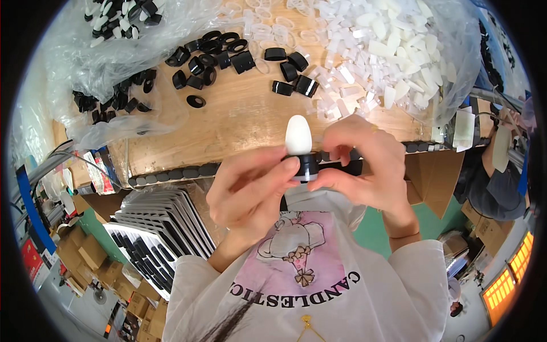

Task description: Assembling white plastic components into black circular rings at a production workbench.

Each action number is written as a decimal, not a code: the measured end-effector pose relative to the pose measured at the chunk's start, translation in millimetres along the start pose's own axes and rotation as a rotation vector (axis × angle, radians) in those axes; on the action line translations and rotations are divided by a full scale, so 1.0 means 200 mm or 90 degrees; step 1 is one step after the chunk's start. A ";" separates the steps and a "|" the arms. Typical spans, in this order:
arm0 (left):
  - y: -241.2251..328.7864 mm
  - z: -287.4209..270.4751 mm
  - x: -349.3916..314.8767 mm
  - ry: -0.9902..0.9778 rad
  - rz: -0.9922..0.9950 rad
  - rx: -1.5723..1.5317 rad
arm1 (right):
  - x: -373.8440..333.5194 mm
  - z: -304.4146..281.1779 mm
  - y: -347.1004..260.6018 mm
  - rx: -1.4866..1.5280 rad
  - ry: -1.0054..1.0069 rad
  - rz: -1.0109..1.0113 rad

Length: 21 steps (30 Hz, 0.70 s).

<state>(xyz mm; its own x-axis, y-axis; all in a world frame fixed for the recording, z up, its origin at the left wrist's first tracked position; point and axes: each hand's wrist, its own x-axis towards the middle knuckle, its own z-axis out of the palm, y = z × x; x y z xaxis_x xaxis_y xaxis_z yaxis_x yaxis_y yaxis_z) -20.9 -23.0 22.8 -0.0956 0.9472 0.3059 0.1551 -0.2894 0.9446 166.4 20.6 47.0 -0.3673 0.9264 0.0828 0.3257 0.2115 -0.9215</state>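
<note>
In front of my chest, my left hand [250, 185] pinches a small assembly between thumb and fingers. Its lower part is a short black cylindrical collar [308, 165], with a pale translucent edge showing underneath. A smooth white oval piece [298, 135] stands upright out of the collar's top. To the right is my right hand [370, 165], its thumb and bent fingers spread apart. That thumb's tip lies close by the collar's lower right side; whether it touches cannot be made out. Nothing shows between the right hand's fingers.
On the wooden table [156, 149] lie loose black rings [209, 60], clear plastic rings [283, 23] and a heap of white and translucent pieces [393, 51]. Plastic bags with black parts [117, 100] spread at left. Stacked trays [165, 228] stand below the left edge. Another person [496, 188] sits far right.
</note>
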 end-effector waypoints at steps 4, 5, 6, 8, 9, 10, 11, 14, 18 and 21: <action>-0.01 -0.07 -0.04 -0.051 0.149 0.171 | 0.01 -0.03 0.01 -0.189 -0.067 -0.257; -0.02 -0.09 -0.03 -0.071 0.190 0.133 | 0.00 -0.02 0.01 -0.189 -0.066 -0.257; -0.03 -0.09 -0.03 -0.091 0.231 0.096 | 0.00 -0.01 0.02 -0.197 -0.038 -0.304; -0.04 -0.08 -0.01 -0.090 0.272 0.068 | -0.01 0.01 0.02 -0.213 0.017 -0.398; -0.05 -0.07 -0.01 -0.071 0.313 0.056 | -0.01 0.01 0.01 -0.228 0.014 -0.389; -0.07 -0.06 -0.01 -0.051 0.353 0.043 | -0.02 0.01 0.01 -0.229 0.015 -0.389; -0.10 -0.06 0.00 -0.046 0.393 0.058 | -0.03 0.02 0.02 -0.221 0.029 -0.391; -0.05 -0.04 -0.01 -0.026 0.321 0.062 | -0.05 0.05 0.03 -0.217 0.078 -0.379; -0.03 -0.05 0.02 -0.016 0.242 0.212 | -0.04 0.10 0.05 -0.044 0.045 -0.128; -0.07 -0.01 -0.01 -0.044 0.188 0.208 | -0.05 0.16 0.06 0.340 0.094 0.109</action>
<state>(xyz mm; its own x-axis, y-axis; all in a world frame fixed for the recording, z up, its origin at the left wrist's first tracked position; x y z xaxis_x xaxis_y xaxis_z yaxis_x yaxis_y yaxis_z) -25.1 -20.7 10.4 0.0637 0.8405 0.5380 0.4691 -0.5011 0.7272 145.6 3.6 21.7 -0.2107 0.9752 -0.0680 -0.1289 -0.0967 -0.9869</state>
